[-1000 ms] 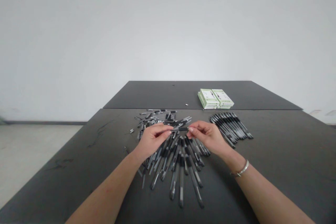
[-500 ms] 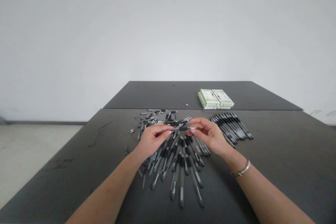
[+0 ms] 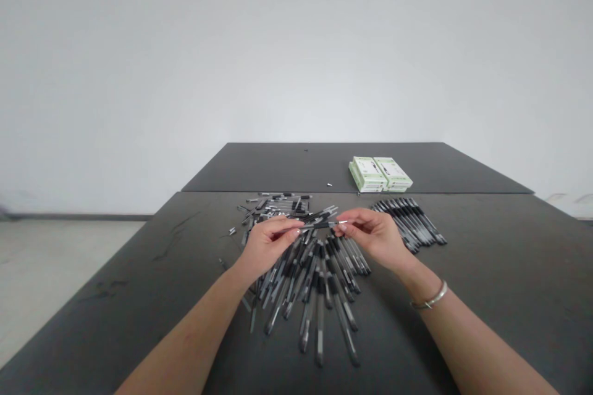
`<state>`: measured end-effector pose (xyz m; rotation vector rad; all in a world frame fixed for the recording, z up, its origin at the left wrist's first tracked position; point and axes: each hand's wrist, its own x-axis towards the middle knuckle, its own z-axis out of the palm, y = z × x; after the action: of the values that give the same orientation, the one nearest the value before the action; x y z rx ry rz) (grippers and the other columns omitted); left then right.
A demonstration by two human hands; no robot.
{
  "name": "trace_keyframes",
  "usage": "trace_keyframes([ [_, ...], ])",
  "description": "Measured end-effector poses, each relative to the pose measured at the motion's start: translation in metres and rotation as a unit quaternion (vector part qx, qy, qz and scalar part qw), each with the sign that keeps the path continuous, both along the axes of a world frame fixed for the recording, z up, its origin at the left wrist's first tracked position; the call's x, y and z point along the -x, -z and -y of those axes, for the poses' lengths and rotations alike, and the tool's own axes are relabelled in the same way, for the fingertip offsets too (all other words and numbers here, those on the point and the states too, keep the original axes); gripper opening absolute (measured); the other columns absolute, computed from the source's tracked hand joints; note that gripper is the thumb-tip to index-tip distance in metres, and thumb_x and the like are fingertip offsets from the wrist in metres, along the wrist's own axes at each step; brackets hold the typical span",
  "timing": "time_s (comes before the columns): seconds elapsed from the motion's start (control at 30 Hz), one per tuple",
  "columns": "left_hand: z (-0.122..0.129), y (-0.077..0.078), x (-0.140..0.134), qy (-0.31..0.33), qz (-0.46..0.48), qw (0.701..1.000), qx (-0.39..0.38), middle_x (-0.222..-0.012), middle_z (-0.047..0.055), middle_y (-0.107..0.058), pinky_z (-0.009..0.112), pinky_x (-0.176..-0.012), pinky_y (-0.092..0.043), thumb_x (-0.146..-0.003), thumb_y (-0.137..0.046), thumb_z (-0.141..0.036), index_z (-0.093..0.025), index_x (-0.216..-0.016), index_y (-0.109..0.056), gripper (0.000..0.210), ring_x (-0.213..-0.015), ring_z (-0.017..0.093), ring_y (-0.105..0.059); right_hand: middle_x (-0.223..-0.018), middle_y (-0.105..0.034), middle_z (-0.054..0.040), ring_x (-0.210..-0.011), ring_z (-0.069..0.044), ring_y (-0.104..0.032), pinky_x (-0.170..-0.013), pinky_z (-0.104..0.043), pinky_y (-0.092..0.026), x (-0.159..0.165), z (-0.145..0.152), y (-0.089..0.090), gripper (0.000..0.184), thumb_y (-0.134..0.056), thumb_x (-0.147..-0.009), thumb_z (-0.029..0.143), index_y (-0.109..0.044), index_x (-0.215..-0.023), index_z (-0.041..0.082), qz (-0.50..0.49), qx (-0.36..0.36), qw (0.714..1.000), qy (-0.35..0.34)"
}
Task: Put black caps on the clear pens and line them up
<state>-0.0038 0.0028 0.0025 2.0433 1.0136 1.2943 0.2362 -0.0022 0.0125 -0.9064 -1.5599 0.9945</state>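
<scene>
A pen [image 3: 320, 226] with a dark grip is held level above the pile, between my two hands. My left hand [image 3: 269, 242] pinches its barrel end between thumb and fingers. At the other end, my right hand [image 3: 373, 236] has thumb and fingers closed at the silvery tip [image 3: 341, 222]; a tiny part there is too small to make out. Beneath both hands many loose pens [image 3: 319, 302] fan out toward me, and more pens and slim clear parts [image 3: 282, 203] lie heaped behind my left hand.
A neat row of pens [image 3: 419, 222] lies right of my right hand. Two stacks of green-and-white boxes [image 3: 389, 174] stand farther back, past the seam of the black table [image 3: 491, 271]. Small silvery pieces [image 3: 329, 184] lie about, some left of the pile [image 3: 232, 231].
My right hand has shifted slightly to the right along the pen, and more of the silvery tip shows. My left hand stays nearly where it was, still on the barrel.
</scene>
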Motion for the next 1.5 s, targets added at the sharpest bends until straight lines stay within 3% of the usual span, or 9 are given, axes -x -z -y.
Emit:
trace_keyframes([
  [0.27, 0.006, -0.006, -0.002, 0.022, 0.001, 1.0, 0.013, -0.077, 0.005, -0.072, 0.021, -0.058, -0.048, -0.081, -0.063, -0.018, -0.016, -0.092, -0.075, 0.017, -0.066, 0.013, -0.065, -0.076, -0.073, -0.0064, -0.068, -0.017, -0.07, -0.065, -0.028, -0.057, 0.004, 0.006, -0.001, 0.018, -0.072, -0.077, 0.028, -0.069, -0.09, 0.016, 0.007, -0.002, 1.0, -0.011],
  [0.33, 0.012, -0.01, -0.003, 0.02, 0.013, 1.0, 0.012, -0.081, 0.006, -0.075, 0.021, -0.06, -0.051, -0.079, -0.064, -0.017, -0.016, -0.091, -0.075, 0.017, -0.069, 0.014, -0.068, -0.074, -0.073, -0.0051, -0.068, -0.015, -0.07, -0.065, -0.026, -0.057, 0.004, 0.01, -0.007, 0.016, -0.072, -0.077, 0.025, -0.069, -0.09, 0.017, -0.02, -0.01, 0.999, -0.03],
  [0.47, 0.031, -0.022, -0.007, -0.001, 0.046, 0.999, 0.004, -0.072, 0.004, -0.075, 0.019, -0.054, -0.052, -0.076, -0.068, -0.017, -0.015, -0.088, -0.075, 0.015, -0.058, 0.013, -0.067, -0.074, -0.074, -0.004, -0.066, -0.015, -0.071, -0.063, -0.024, -0.059, 0.002, 0.021, -0.022, 0.014, -0.072, -0.077, 0.02, -0.07, -0.091, 0.019, -0.062, -0.029, 0.996, -0.06],
  [0.67, 0.05, -0.035, -0.01, 0.021, 0.068, 0.995, -0.075, -0.066, 0.002, -0.071, 0.018, -0.046, -0.048, -0.074, -0.069, -0.011, -0.017, -0.089, -0.071, 0.016, -0.049, 0.01, -0.061, -0.072, -0.074, -0.0037, -0.061, -0.016, -0.071, -0.055, -0.023, -0.059, -0.001, 0.036, -0.037, 0.016, -0.073, -0.076, 0.016, -0.072, -0.091, 0.02, -0.081, -0.047, 0.993, -0.075],
  [0.83, 0.051, -0.035, -0.01, 0.022, 0.069, 0.989, -0.128, -0.069, 0.0, -0.068, 0.017, -0.048, -0.046, -0.073, -0.067, -0.005, -0.02, -0.091, -0.069, 0.023, -0.056, 0.01, -0.06, -0.071, -0.073, -0.0043, -0.061, -0.016, -0.07, -0.054, -0.023, -0.059, -0.002, 0.039, -0.038, 0.017, -0.072, -0.077, 0.017, -0.072, -0.094, 0.021, -0.065, -0.051, 0.994, -0.074],
  [1.17, 0.053, -0.036, -0.013, 0.056, 0.047, 0.985, -0.157, -0.079, 0.004, -0.068, 0.018, -0.048, -0.044, -0.074, -0.062, 0.002, -0.019, -0.107, -0.066, 0.04, -0.06, 0.01, -0.059, -0.078, -0.074, -0.0037, -0.064, -0.016, -0.071, -0.059, -0.024, -0.061, 0.001, 0.041, -0.041, 0.022, -0.07, -0.079, 0.012, -0.073, -0.096, 0.025, -0.054, -0.07, 0.995, -0.048],
  [1.5, 0.052, -0.037, -0.014, 0.062, 0.0, 0.988, -0.14, -0.073, 0.005, -0.067, 0.02, -0.044, -0.042, -0.077, -0.062, -0.003, -0.02, -0.107, -0.068, 0.034, -0.052, 0.01, -0.055, -0.075, -0.074, -0.0041, -0.061, -0.016, -0.07, -0.057, -0.023, -0.06, -0.003, 0.043, -0.033, 0.021, -0.07, -0.078, 0.011, -0.072, -0.095, 0.024, 0.002, -0.064, 0.997, -0.042],
])
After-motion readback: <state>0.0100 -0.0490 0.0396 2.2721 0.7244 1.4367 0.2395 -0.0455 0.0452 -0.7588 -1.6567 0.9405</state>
